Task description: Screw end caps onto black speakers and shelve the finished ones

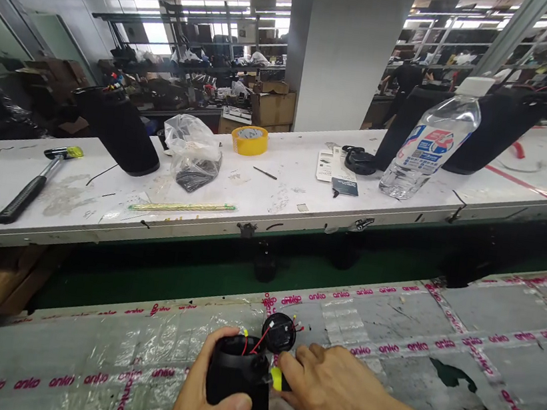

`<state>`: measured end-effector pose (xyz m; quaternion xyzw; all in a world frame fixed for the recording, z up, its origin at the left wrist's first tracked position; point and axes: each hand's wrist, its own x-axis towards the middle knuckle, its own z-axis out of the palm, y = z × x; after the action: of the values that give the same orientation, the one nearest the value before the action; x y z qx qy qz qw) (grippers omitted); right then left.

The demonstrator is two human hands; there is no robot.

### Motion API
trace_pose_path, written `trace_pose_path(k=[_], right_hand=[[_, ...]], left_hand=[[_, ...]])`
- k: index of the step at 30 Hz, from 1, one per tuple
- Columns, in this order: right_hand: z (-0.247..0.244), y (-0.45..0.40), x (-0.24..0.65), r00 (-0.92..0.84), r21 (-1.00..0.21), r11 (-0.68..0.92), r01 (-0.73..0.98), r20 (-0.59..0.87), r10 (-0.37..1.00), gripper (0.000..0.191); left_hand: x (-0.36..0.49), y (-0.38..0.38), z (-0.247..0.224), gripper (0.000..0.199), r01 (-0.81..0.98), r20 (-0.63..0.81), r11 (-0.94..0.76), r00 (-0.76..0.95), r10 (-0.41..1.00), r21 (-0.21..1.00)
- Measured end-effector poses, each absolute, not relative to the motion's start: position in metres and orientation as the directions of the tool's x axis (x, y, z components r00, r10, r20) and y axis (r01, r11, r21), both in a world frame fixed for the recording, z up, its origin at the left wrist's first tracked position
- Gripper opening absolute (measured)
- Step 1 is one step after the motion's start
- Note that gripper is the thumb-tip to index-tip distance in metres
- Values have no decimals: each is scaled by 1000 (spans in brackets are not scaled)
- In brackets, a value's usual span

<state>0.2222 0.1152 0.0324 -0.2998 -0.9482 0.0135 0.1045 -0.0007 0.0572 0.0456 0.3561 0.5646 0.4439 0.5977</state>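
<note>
My left hand [212,399] is wrapped round a black cylindrical speaker body [240,399], its open end facing up. Red wires lead out of that opening to a round black end cap [279,332] with parts fixed on its inner face, lying just behind the rim. In the closed fingers of my right hand [316,372] is a tool with a yellow-and-black handle [277,379]. It points at the right side of the rim, but its working end cannot be made out.
Across a gap stands a white bench. On it are a hammer [37,184], a dark speaker body [116,130], a plastic bag [192,151], yellow tape [249,140] and a water bottle [432,145]. Plastic sheeting with printed tape [99,343] covers the near surface.
</note>
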Motion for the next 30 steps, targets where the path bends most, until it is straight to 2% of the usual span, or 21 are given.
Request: trace_pose_path(k=[3, 5, 9, 11, 13, 16, 19, 22, 30], right_hand=[[29, 121, 222, -801, -114, 828, 549, 212, 560, 23], [29, 125, 223, -794, -174, 829, 531, 239, 559, 25], [36, 129, 227, -780, -416, 819, 396, 318, 539, 14], [42, 126, 227, -709, -533, 744, 404, 332, 622, 15], [46, 122, 225, -615, -598, 629, 497, 269, 741, 16], [46, 114, 217, -581, -574, 541, 615, 134, 803, 15], [37, 107, 206, -630, -498, 568, 656, 53, 775, 26], [28, 103, 197, -665, -452, 602, 658, 25, 746, 26], [12, 100, 190, -666, -436, 594, 676, -18, 745, 25]], left_hand=[[0, 58, 43, 88, -231, -368, 359, 7, 930, 904], [2, 59, 40, 89, -335, -367, 361, 47, 929, 870], [6, 58, 30, 82, -531, -406, 397, 107, 908, 749], [7, 58, 26, 81, -548, -425, 396, 80, 901, 737], [6, 58, 25, 87, -527, -441, 383, 16, 897, 759], [5, 57, 28, 98, -462, -457, 360, -114, 882, 810], [6, 57, 34, 106, -401, -452, 342, -219, 865, 850], [7, 57, 38, 114, -382, -455, 337, -278, 846, 861], [4, 58, 33, 108, -202, -387, 332, -398, 832, 922]])
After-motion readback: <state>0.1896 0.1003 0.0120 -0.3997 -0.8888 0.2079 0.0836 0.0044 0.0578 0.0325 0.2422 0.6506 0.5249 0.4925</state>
